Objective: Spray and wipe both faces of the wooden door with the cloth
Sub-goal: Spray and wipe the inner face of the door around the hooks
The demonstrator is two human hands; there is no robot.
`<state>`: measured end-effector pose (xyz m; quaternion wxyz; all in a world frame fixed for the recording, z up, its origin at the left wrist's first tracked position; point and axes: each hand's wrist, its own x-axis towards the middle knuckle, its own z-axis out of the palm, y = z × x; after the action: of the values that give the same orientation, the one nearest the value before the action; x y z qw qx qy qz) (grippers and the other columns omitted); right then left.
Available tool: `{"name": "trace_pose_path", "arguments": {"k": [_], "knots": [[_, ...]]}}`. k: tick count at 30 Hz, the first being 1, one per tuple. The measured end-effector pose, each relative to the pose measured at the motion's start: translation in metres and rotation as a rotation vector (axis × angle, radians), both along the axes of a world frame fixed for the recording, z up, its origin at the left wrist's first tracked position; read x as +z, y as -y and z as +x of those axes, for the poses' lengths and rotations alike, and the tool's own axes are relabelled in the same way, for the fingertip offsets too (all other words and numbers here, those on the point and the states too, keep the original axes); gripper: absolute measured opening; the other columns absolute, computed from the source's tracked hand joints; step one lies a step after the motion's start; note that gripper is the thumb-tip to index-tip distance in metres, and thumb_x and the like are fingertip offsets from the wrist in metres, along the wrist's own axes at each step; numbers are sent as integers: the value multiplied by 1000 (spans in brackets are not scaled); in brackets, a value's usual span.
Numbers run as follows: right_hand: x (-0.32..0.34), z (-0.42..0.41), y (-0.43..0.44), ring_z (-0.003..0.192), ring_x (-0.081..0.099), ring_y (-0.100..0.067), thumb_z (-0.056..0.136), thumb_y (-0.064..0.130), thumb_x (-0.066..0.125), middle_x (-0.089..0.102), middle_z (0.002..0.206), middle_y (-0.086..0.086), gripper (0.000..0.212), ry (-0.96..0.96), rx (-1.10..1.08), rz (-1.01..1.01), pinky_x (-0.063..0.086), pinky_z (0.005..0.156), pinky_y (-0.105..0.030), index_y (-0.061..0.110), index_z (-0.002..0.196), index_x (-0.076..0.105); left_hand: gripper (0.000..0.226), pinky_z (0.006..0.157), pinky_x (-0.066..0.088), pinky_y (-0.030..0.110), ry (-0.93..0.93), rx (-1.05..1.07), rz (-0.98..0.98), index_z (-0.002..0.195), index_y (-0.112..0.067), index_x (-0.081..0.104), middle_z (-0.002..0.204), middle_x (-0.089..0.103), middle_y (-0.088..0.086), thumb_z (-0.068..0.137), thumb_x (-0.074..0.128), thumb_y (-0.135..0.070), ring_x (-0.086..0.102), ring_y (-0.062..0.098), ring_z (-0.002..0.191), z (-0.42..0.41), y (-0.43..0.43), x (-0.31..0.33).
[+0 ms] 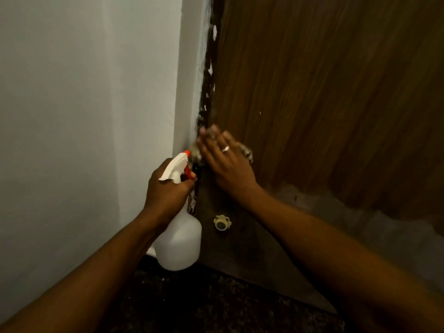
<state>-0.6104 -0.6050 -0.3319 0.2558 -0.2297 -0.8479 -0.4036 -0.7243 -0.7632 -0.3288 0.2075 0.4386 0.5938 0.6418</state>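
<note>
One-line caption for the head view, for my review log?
The right hand presses a cloth against the wooden door near its edge while the left hand grips a white spray bottle.

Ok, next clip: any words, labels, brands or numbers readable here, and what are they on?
None can be read.
The spray bottle in the left hand shows a plain white body, no label in view.
The wooden door, the cloth under the right hand and the wall carry no writing.
The small round fitting low on the door is too blurred for any marking.
</note>
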Motion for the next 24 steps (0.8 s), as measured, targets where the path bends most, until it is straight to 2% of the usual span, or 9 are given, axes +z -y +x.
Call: {"name": "trace_pose_path", "arguments": {"k": [3, 5, 8, 10, 12, 14, 17, 19, 24], "knots": [[-65, 35, 8, 150, 11, -34, 90, 15, 48, 19, 162, -14, 69, 311, 20, -33, 11, 122, -49, 11, 155, 26, 47, 84, 55, 40, -19, -21, 12, 117, -26, 54, 103, 62, 9, 79, 66, 0, 61, 25, 95, -4, 5, -4], [-76, 71, 9, 149, 14, -33, 89, 18, 42, 22, 161, -12, 67, 383, 26, -12, 14, 121, -47, 11, 154, 28, 49, 83, 56, 39, -40, -38, 4, 119, -24, 54, 102, 63, 9, 78, 66, 1, 62, 26, 96, -7, 8, -6], [-38, 97, 10, 149, 16, -32, 90, 13, 38, 21, 162, -12, 65, 195, -54, 53, 14, 120, -46, 13, 155, 26, 52, 84, 56, 40, -61, -62, -18, 122, -24, 52, 104, 63, 8, 78, 67, -1, 61, 24, 96, -8, 8, -11], [-4, 77, 11, 151, 9, -31, 93, 13, 41, 16, 163, -11, 66, -40, -101, 59, 12, 122, -46, 15, 156, 23, 52, 84, 55, 39, -60, -72, -24, 124, -23, 52, 106, 63, 9, 79, 67, -2, 61, 23, 96, -5, 5, -14], [7, 42, 12, 151, 4, -31, 92, 9, 43, 15, 163, -11, 67, -121, -86, 37, 7, 123, -47, 14, 156, 22, 53, 86, 55, 40, -37, -80, -33, 126, -23, 52, 109, 63, 9, 79, 66, -2, 60, 23, 97, 0, 1, -16], [-10, 20, 9, 150, 8, -34, 91, 12, 50, 18, 163, -13, 68, 24, -57, 7, 6, 123, -49, 14, 155, 26, 55, 91, 53, 45, -21, -86, -49, 128, -21, 50, 117, 61, 8, 80, 67, -3, 59, 24, 105, 8, -3, -17], [-58, 37, 7, 146, 25, -35, 76, 25, 71, 34, 156, -14, 77, 432, -32, 5, 8, 121, -49, 17, 147, 43, 56, 95, 50, 45, -17, -90, -50, 132, -17, 48, 123, 58, 8, 80, 67, -5, 57, 22, 108, 15, -4, -18], [-74, 72, 13, 148, 21, -32, 76, 24, 65, 28, 159, -11, 81, 505, -64, 29, 2, 122, -47, 18, 152, 35, 55, 94, 50, 43, -22, -114, -46, 130, -17, 48, 120, 59, 8, 80, 67, -2, 57, 21, 105, 17, -5, -17], [-50, 159, 20, 152, 10, -29, 84, 10, 54, 15, 164, -5, 80, 103, -206, 65, 11, 122, -46, 23, 156, 22, 56, 88, 54, 43, -43, -165, -34, 128, -18, 49, 112, 62, 11, 79, 66, 2, 60, 26, 105, 25, -6, -19]]}}
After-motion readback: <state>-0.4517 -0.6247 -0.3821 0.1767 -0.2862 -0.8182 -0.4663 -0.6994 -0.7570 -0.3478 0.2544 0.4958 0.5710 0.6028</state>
